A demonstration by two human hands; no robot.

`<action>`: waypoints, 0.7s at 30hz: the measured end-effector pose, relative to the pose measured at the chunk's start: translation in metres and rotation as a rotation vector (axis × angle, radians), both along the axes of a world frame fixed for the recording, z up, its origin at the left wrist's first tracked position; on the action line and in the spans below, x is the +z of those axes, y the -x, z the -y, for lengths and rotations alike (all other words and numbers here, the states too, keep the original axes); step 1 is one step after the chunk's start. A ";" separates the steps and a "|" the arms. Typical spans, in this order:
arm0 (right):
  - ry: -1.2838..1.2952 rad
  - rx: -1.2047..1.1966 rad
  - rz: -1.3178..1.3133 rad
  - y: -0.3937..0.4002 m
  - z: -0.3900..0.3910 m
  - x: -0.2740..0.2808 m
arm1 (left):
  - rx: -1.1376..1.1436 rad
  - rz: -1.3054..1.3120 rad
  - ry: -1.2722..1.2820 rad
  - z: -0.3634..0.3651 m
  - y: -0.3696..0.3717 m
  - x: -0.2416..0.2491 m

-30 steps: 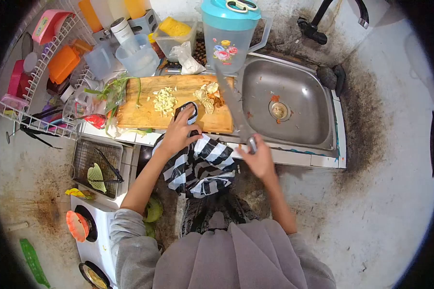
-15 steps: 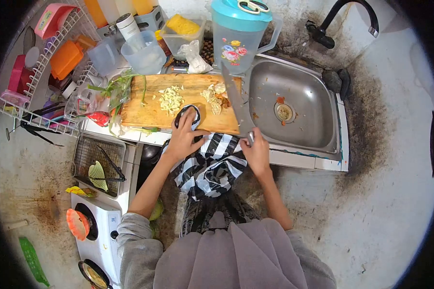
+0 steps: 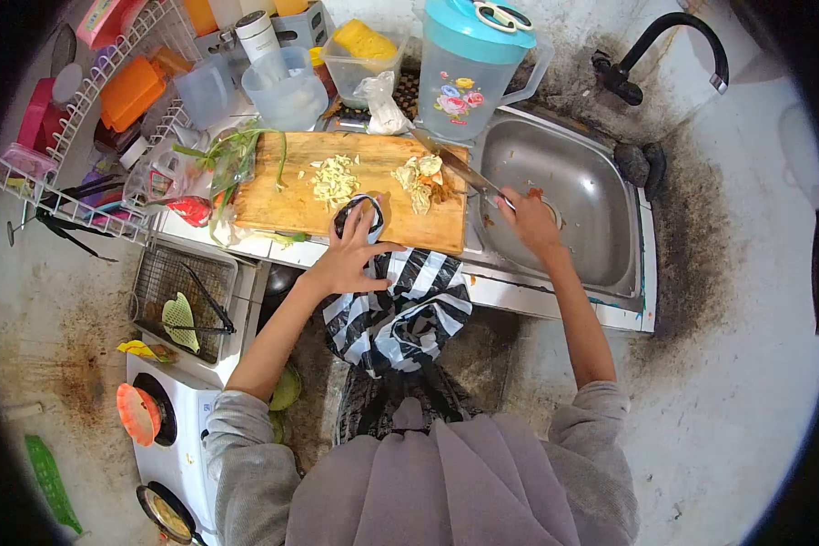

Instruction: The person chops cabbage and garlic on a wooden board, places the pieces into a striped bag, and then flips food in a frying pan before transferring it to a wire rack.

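Observation:
My left hand (image 3: 348,261) is at the front edge of the wooden cutting board (image 3: 273,205). Its fingertips pin the rim of a black-and-white striped plastic bag (image 3: 409,309) to the wood, thumb spread aside. The bag hangs down in front of the counter. In my right hand (image 3: 530,223), over the sink's left side, is the handle of a knife (image 3: 464,170). Its blade slants across the board's right end, beside a heap of pale peels and scraps (image 3: 419,182). Chopped garlic-like pieces (image 3: 336,180) lie mid-board.
Right of the board is a steel sink (image 3: 555,264) under a black faucet (image 3: 664,45). A blue-lidded pitcher (image 3: 469,73) and plastic tubs (image 3: 284,91) stand behind. Green stalks (image 3: 237,155) lie at left, near a dish rack (image 3: 73,164). A stove (image 3: 187,437) is lower left.
My right hand has moved right and up with the knife, from the bag's side to over the sink. The blade now lies by the peels. My left hand stays on the bag.

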State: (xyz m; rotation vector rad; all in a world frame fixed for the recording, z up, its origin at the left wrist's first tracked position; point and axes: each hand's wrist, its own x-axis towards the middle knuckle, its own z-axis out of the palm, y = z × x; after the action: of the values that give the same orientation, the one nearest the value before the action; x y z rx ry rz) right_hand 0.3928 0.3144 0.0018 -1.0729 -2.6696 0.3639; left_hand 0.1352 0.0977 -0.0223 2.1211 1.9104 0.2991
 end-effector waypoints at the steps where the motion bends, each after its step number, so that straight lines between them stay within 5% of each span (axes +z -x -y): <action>1: 0.008 0.031 0.009 0.000 -0.001 0.002 | 0.002 0.001 -0.001 0.000 0.000 0.000; 21: 0.256 0.042 -0.017 -0.046 0.075 0.012 | 0.004 -0.002 -0.007 0.003 0.006 -0.013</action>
State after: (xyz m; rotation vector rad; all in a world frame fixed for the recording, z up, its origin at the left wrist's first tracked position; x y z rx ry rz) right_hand 0.4384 0.2394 0.0135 -1.0762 -2.6857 0.7366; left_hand 0.1296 0.0944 -0.0356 2.1225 1.9180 0.3044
